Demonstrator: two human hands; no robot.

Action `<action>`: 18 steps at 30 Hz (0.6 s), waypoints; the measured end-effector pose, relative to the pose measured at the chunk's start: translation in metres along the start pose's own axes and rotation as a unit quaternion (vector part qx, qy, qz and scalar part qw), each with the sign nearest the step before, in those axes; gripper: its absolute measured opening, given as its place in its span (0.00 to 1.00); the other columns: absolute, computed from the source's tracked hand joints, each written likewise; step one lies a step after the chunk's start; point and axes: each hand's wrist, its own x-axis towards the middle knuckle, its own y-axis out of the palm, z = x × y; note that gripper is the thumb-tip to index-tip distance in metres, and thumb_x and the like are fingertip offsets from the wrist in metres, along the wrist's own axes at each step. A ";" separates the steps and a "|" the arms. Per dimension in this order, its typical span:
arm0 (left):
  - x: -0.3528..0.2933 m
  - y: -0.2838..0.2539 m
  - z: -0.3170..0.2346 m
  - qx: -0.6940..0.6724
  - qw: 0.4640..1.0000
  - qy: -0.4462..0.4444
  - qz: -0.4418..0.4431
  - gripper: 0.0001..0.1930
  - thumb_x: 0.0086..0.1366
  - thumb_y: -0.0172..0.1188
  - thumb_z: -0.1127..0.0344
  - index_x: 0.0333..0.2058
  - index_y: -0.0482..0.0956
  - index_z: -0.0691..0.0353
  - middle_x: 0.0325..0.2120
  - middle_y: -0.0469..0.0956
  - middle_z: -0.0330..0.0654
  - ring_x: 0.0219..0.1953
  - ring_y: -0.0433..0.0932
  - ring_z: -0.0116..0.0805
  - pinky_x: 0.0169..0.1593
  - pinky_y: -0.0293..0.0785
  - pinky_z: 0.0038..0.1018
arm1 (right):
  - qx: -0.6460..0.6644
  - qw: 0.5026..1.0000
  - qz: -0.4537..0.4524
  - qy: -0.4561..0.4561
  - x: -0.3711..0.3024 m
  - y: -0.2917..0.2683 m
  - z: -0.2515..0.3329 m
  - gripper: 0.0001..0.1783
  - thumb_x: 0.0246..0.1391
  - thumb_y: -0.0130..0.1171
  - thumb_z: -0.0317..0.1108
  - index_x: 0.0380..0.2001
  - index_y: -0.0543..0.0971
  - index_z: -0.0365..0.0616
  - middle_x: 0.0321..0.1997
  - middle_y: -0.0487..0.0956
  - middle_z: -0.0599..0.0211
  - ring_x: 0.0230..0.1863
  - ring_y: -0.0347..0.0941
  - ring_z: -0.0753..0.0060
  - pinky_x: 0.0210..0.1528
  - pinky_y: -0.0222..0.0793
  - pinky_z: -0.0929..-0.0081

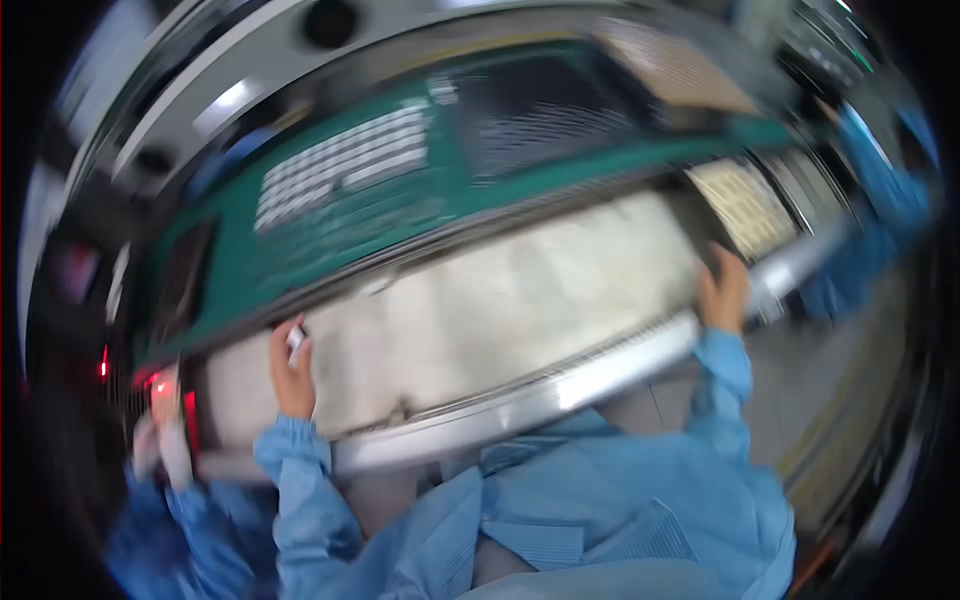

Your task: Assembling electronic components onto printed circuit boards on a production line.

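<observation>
My left hand (290, 368) is above the left part of a pale conveyor belt (500, 300). Its thumb and fingers are closed on a small white piece (296, 338), too blurred to tell its kind. At the belt's right part, my right hand (726, 292) has thumb and fingers apart, with no held thing visible. Closest to it is a dark-edged tray (745, 208) bearing rows of cream-coloured pieces; whether the fingertips touch its dark edge is unclear.
Beyond the belt lies a green mat (350, 235) with rows of white pieces (345, 160), a black tray (540, 110) and a brown cardboard sheet (675, 65). A metal rail (520, 405) borders the near side. Co-workers' gloved hands (165, 440) and blue sleeve (875, 165) flank the line.
</observation>
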 end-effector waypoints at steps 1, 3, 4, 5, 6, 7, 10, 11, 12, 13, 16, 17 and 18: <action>-0.010 -0.002 0.014 0.069 0.997 0.027 -0.028 0.14 0.61 0.53 0.72 0.46 0.69 0.63 0.44 0.72 0.43 0.49 0.70 0.35 0.52 0.64 0.27 | -0.008 1.000 0.007 -0.022 -0.003 -0.009 -0.019 0.21 0.50 0.57 0.36 0.48 0.73 0.40 0.49 0.73 0.54 0.52 0.67 0.54 0.56 0.60 0.63; -0.038 -0.018 0.044 0.142 0.985 0.017 -0.091 0.14 0.57 0.57 0.72 0.44 0.71 0.63 0.40 0.72 0.45 0.45 0.70 0.40 0.50 0.65 0.30 | -0.013 1.000 0.017 0.009 -0.021 -0.035 -0.045 0.21 0.53 0.56 0.36 0.49 0.72 0.39 0.50 0.73 0.54 0.53 0.67 0.56 0.57 0.59 0.65; -0.051 -0.028 0.057 0.143 0.981 -0.008 -0.135 0.14 0.55 0.59 0.73 0.42 0.71 0.64 0.38 0.72 0.48 0.43 0.70 0.45 0.48 0.66 0.32 | -0.010 1.000 0.008 0.022 -0.029 -0.047 -0.053 0.21 0.55 0.55 0.38 0.49 0.72 0.37 0.51 0.73 0.53 0.54 0.66 0.55 0.57 0.59 0.65; -0.057 -0.042 0.076 0.188 0.971 -0.004 -0.150 0.14 0.55 0.59 0.72 0.41 0.71 0.64 0.37 0.71 0.48 0.42 0.70 0.47 0.47 0.66 0.34 | 0.010 1.000 0.000 0.017 -0.037 -0.056 -0.049 0.21 0.55 0.56 0.38 0.48 0.72 0.35 0.50 0.73 0.51 0.52 0.67 0.53 0.56 0.59 0.64; -0.062 -0.060 0.092 0.233 0.958 0.000 -0.166 0.14 0.54 0.60 0.71 0.40 0.71 0.63 0.36 0.71 0.49 0.41 0.70 0.48 0.46 0.66 0.36 | -0.001 1.000 0.011 0.016 -0.043 -0.063 -0.042 0.21 0.56 0.54 0.39 0.48 0.72 0.35 0.50 0.73 0.50 0.52 0.67 0.54 0.56 0.60 0.65; -0.060 -0.071 0.099 0.279 0.942 0.016 -0.186 0.14 0.54 0.60 0.70 0.40 0.71 0.63 0.36 0.72 0.50 0.41 0.69 0.50 0.46 0.66 0.38 | -0.001 0.999 0.022 0.027 -0.045 -0.069 -0.032 0.21 0.57 0.54 0.40 0.47 0.72 0.34 0.50 0.73 0.50 0.52 0.67 0.54 0.56 0.60 0.65; -0.046 -0.084 0.126 0.363 0.902 -0.027 -0.234 0.14 0.55 0.60 0.67 0.39 0.70 0.63 0.36 0.72 0.51 0.41 0.69 0.53 0.47 0.63 0.41 | -0.059 0.996 0.047 0.042 -0.050 -0.084 -0.030 0.24 0.57 0.53 0.44 0.49 0.72 0.36 0.50 0.72 0.50 0.52 0.67 0.55 0.55 0.60 0.65; -0.050 -0.103 0.134 0.379 0.893 -0.038 -0.242 0.14 0.55 0.60 0.67 0.39 0.70 0.63 0.36 0.72 0.51 0.41 0.69 0.53 0.47 0.63 0.41 | -0.029 0.997 0.057 0.050 -0.051 -0.075 -0.035 0.24 0.58 0.52 0.44 0.49 0.72 0.36 0.50 0.72 0.50 0.52 0.67 0.56 0.55 0.60 0.65; -0.052 -0.119 0.153 0.388 0.881 -0.096 -0.253 0.15 0.55 0.60 0.65 0.40 0.69 0.63 0.36 0.72 0.51 0.42 0.69 0.53 0.47 0.63 0.42 | -0.010 0.996 0.062 0.059 -0.050 -0.074 -0.032 0.24 0.58 0.52 0.45 0.50 0.72 0.37 0.50 0.72 0.50 0.52 0.67 0.56 0.54 0.61 0.64; -0.047 -0.129 0.167 0.389 0.871 -0.149 -0.260 0.16 0.55 0.59 0.64 0.40 0.69 0.63 0.37 0.72 0.52 0.42 0.69 0.53 0.48 0.62 0.42 | -0.011 0.995 0.073 0.066 -0.051 -0.077 -0.031 0.24 0.58 0.51 0.45 0.50 0.71 0.38 0.49 0.72 0.51 0.51 0.68 0.57 0.53 0.62 0.64; -0.034 -0.153 0.194 0.418 0.840 -0.217 -0.270 0.17 0.57 0.58 0.61 0.41 0.68 0.63 0.38 0.71 0.52 0.45 0.68 0.52 0.51 0.60 0.47 | -0.055 0.994 0.043 0.090 -0.053 -0.070 -0.027 0.24 0.58 0.51 0.46 0.50 0.71 0.38 0.49 0.71 0.52 0.51 0.67 0.57 0.54 0.62 0.64; -0.033 -0.154 0.202 0.462 0.808 -0.217 -0.296 0.18 0.57 0.57 0.58 0.42 0.67 0.63 0.40 0.71 0.51 0.47 0.68 0.51 0.54 0.57 0.51 | -0.013 0.993 0.066 0.098 -0.052 -0.071 -0.029 0.24 0.58 0.51 0.46 0.50 0.71 0.38 0.50 0.71 0.53 0.51 0.67 0.58 0.54 0.63 0.65; -0.030 -0.155 0.209 0.461 0.808 -0.220 -0.294 0.18 0.57 0.57 0.58 0.42 0.67 0.63 0.40 0.71 0.51 0.47 0.68 0.51 0.54 0.57 0.51 | -0.015 0.993 0.068 0.095 -0.052 -0.070 -0.031 0.24 0.58 0.51 0.46 0.50 0.71 0.38 0.50 0.71 0.53 0.51 0.67 0.58 0.54 0.63 0.65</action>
